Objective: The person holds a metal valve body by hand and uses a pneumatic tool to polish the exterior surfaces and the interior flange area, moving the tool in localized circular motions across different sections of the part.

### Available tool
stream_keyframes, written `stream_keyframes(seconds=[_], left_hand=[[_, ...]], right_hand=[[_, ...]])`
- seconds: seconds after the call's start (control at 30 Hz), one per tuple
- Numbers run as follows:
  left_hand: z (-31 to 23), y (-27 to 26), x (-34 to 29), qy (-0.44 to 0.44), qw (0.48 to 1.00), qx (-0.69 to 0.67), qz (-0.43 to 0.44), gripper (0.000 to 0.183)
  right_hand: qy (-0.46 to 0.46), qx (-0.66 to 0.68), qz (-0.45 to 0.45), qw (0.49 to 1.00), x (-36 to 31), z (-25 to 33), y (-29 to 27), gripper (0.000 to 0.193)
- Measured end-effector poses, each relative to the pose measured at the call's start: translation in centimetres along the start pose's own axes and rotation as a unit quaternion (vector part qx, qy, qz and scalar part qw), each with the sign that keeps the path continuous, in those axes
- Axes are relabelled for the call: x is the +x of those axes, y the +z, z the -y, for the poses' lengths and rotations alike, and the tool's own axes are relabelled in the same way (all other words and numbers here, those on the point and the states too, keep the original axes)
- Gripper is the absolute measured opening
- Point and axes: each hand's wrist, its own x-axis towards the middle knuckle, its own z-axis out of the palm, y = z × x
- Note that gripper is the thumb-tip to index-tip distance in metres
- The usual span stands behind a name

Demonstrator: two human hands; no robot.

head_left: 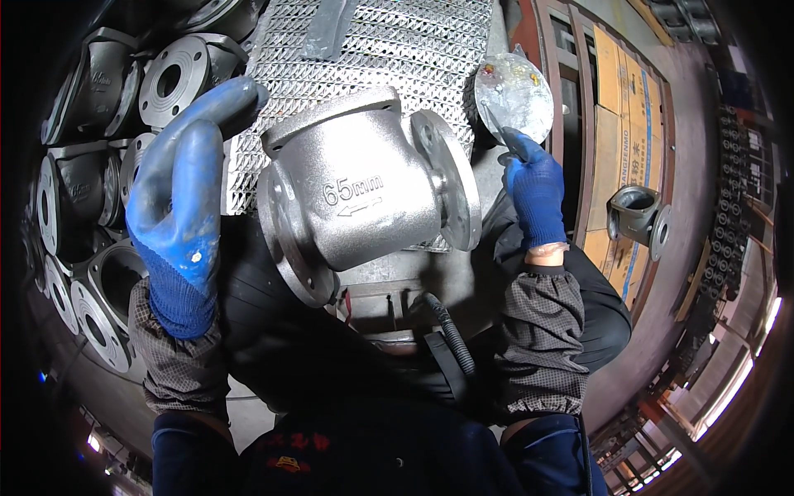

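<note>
A silver-grey cast metal valve body (pixel 364 190) with round flanges at both ends and raised lettering and an arrow lies on the metal mesh (pixel 389 50) in front of me. My left hand (pixel 182 174), in a blue coated glove, is raised beside its left flange, fingers stretched and thumb apart, holding nothing. To the right of the valve body, my right hand (pixel 533 186), also gloved, has its fingers closed at the lower edge of a round pale disc (pixel 517 97) smeared with coloured spots. A thin grey sliver shows at the fingertips, its kind unclear.
Several more grey valve bodies (pixel 169 83) are stacked along the left. A flat grey strip (pixel 329 29) lies at the mesh's far end. On the right, cardboard (pixel 612 136) sits in a brown metal frame, with another valve body (pixel 638 213) beside it. A ribbed hose (pixel 451 335) is near my legs.
</note>
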Motion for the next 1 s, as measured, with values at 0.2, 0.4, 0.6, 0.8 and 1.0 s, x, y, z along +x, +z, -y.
stream_keyframes(seconds=[0.2, 0.4, 0.6, 0.8, 1.0], left_hand=[[-0.3, 0.1, -0.2, 0.019, 1.0, 0.024, -0.003, 0.055], [0.4, 0.0, -0.7, 0.034, 0.999, 0.021, -0.009, 0.054], [-0.5, -0.2, -0.8, 0.047, 0.996, 0.071, -0.008, 0.045], [-0.9, 0.1, -0.7, 0.047, 0.997, 0.052, -0.018, 0.039], [-0.7, 0.3, -0.6, 0.046, 0.998, 0.04, -0.026, 0.033]], right_hand=[[0.046, 0.092, 0.03, 0.994, -0.2, 1.2, -1.4, 0.034], [0.006, 0.081, 0.011, 0.997, -0.3, 1.1, -1.6, 0.034], [-0.015, -0.128, -0.016, 0.992, 0.2, 1.9, -1.0, 0.032], [-0.019, -0.181, -0.016, 0.983, -0.3, 3.0, -1.0, 0.033], [-0.037, 0.03, -0.016, 0.999, -0.4, 0.7, -1.6, 0.037]])
